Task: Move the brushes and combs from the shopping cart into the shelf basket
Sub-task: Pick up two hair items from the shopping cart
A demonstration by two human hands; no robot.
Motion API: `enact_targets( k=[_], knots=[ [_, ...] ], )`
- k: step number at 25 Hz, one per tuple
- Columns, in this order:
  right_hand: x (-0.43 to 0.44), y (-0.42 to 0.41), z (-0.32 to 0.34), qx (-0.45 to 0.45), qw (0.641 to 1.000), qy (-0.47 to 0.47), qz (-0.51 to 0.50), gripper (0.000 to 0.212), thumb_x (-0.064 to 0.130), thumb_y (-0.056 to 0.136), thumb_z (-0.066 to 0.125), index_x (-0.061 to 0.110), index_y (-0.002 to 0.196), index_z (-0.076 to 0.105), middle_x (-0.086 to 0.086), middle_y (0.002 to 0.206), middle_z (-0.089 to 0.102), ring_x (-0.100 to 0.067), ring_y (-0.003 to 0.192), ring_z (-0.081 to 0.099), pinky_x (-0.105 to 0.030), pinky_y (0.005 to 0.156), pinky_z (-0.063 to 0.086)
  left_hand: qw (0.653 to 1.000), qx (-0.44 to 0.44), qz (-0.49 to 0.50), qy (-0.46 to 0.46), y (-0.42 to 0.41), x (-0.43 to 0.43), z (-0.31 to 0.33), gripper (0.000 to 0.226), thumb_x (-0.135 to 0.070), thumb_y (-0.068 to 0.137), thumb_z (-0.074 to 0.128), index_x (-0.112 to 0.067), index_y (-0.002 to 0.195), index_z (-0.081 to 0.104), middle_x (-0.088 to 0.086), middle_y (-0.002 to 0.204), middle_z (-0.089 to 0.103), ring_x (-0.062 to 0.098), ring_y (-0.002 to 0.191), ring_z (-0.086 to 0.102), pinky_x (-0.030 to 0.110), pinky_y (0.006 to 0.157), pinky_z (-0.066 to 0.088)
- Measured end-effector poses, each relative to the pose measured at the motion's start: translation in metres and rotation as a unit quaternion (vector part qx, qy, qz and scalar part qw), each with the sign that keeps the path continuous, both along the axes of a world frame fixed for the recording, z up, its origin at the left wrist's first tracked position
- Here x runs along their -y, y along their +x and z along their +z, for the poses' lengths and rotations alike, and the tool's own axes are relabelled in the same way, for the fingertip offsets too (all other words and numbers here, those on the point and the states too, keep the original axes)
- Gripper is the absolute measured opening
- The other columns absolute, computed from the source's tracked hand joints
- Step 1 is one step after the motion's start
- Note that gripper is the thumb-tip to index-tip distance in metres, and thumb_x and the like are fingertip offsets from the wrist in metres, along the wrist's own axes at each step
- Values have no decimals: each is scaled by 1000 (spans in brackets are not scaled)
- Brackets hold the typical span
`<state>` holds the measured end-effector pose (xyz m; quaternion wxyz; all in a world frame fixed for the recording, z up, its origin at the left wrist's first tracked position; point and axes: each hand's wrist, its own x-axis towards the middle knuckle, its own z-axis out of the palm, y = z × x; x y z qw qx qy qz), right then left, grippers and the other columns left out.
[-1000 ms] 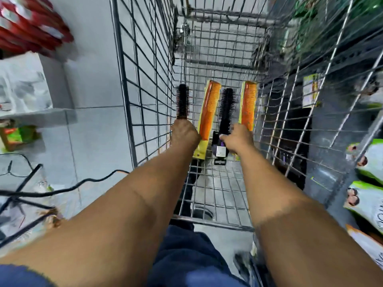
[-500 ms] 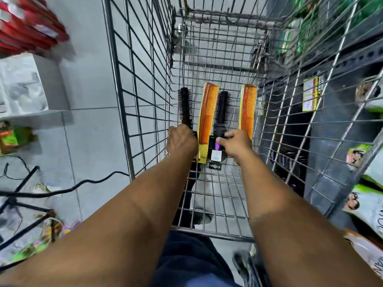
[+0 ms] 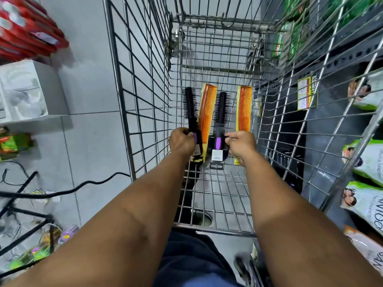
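We reach deep into the wire shopping cart [image 3: 132, 83], and its tall mesh sides are our main hazard: whatever we lift must clear them, and long bristled heads could snag a wire and slip from us. The shelf basket is not in view, so we cannot tell how far the carry runs. Beside the cart, a black cable [image 3: 87, 186] trails over the floor tiles and could trip us as we turn; the shelf of green-and-white packets [image 3: 366, 160] crowds the other side. On the cart floor two orange combs [image 3: 207, 108] [image 3: 244, 109] lie alongside the brushes. Our left hand [image 3: 182, 141] is clenched round the handle of the left round brush [image 3: 190, 104]. Our right hand [image 3: 241, 145] pinches at the middle round brush [image 3: 221, 112] by its purple grip; we cannot tell whether it truly holds.
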<state>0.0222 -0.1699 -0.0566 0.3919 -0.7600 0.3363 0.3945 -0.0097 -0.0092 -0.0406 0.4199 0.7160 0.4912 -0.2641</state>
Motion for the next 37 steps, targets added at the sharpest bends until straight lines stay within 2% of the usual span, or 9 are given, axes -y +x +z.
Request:
enact_targets(
  k=[3,6,10,17,22,25,28,34,37],
  knots=[
    [-2,0,5,18,1000,-12,15,22,6,83,60,26,77,67,-6,98,71,-14,62,56,-27,51,46,1000,15,22,-1,-3,-3,1,18,-17,90,58,-10,102,70,1,90,63,23,86,61,29,73,49],
    [-3,2,11,32,999,-25,15,19,6,83,60,21,88,70,-6,101,70,-22,82,66,-38,74,58,998,26,60,-22,-2,-5,6,18,-18,89,62,-10,102,71,0,84,65,23,85,64,35,79,57],
    [1,3,26,58,997,-41,33,20,8,84,59,19,95,70,-7,107,69,-23,89,65,-38,80,57,993,50,93,-57,1,-5,17,17,-15,84,66,-9,99,73,8,94,73,28,92,69,44,84,58],
    [10,3,84,131,990,-41,37,24,9,85,58,16,105,70,-8,119,67,-19,87,57,-24,67,47,984,129,93,-82,-8,3,60,9,-11,87,63,-16,80,66,5,83,69,28,85,67,37,77,58],
    [16,-12,143,210,977,-15,-30,25,8,85,58,12,106,69,-6,104,69,-19,84,61,-25,69,50,962,213,72,-153,-19,13,108,14,-2,90,57,-9,82,67,7,83,67,21,76,60,33,74,52],
    [18,-26,171,249,966,13,-67,27,3,85,57,7,109,68,-6,100,67,-16,83,60,-13,57,46,949,255,56,-176,-28,11,143,17,1,90,56,-9,79,64,3,74,64,17,65,59,25,61,53],
    [23,-42,199,296,951,21,-85,27,1,83,57,3,107,68,-10,101,70,-15,83,61,-18,70,46,936,286,34,-205,-35,5,184,24,0,92,54,-11,73,62,3,69,64,16,57,61,26,53,52],
    [57,-82,265,390,912,26,-122,27,6,79,61,5,104,70,-10,95,73,-15,80,66,-26,76,51,898,338,-37,-281,-46,24,273,17,2,92,51,-1,82,63,17,81,62,29,76,59,36,70,51],
    [79,-107,294,416,890,55,-181,27,5,79,60,4,104,69,-13,97,73,-20,83,66,-35,82,53,879,345,-83,-318,-54,46,306,16,1,92,52,9,101,62,23,91,62,30,79,61,39,75,51]
  ],
)
